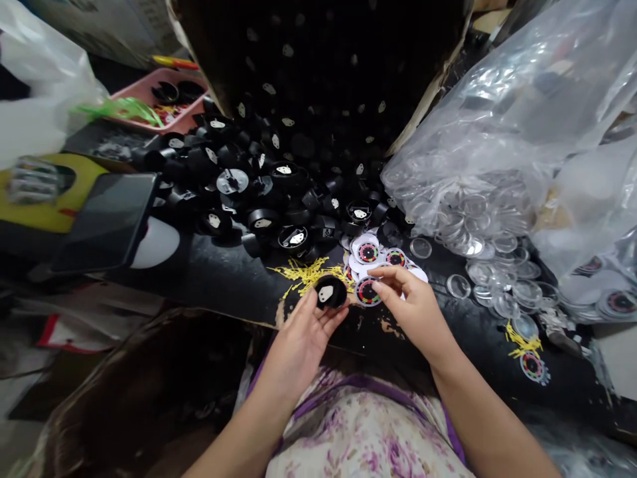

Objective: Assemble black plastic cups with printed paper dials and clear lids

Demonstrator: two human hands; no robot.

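Note:
My left hand [311,325] is closed round a round black plastic case [338,287] with a pale tag-like piece inside, its open side facing up. My right hand [411,305] pinches a printed dial disc [367,291], white with a black, red and green ring, close to the case. More dial discs [368,251] lie in a loose pile just behind it. A heap of thin yellow plastic pointers [306,273] spreads behind my left hand. Beyond them, a large mound of similar black cases [283,192] spills from a dark open container.
Clear round covers [497,279] spill from a plastic bag [497,133] at right. A phone [109,219] leans at left near a pink tray [192,119] of small parts. The black table's [213,282] front edge runs before my lap, beside a dark open box [164,372].

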